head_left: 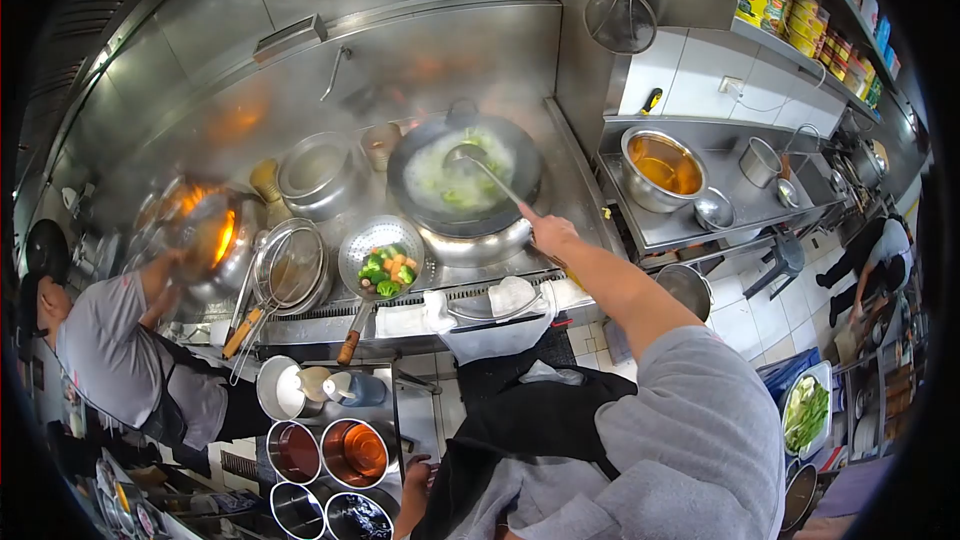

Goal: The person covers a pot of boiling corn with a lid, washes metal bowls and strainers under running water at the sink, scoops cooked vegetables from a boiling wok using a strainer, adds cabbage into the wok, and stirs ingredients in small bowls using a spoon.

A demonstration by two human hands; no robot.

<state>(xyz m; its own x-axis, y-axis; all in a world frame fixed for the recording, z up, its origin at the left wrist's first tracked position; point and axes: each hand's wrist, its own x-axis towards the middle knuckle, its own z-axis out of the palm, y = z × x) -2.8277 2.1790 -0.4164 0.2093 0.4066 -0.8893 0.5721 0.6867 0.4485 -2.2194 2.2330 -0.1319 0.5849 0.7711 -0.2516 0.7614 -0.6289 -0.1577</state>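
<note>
My right hand (553, 232) is closed round the handle of a long metal ladle (490, 174). The ladle's bowl rests in a steaming wok (415, 202) among pale liquid and green vegetables (462, 195). My left hand (424, 472) hangs low beside the sauce pots, its fingers partly showing and curled; whether it holds anything is hidden. Left of the wok, a perforated skimmer (354, 240) with a wooden handle holds broccoli and orange pieces (387, 270).
A co-worker (115, 340) stands at the left by a flaming wok (222, 230). Wire strainers (292, 265) lie between the woks. Sauce pots (355, 452) stand below. A steel bowl of amber liquid (664, 170) is at right; another person (880, 250) bends farther off.
</note>
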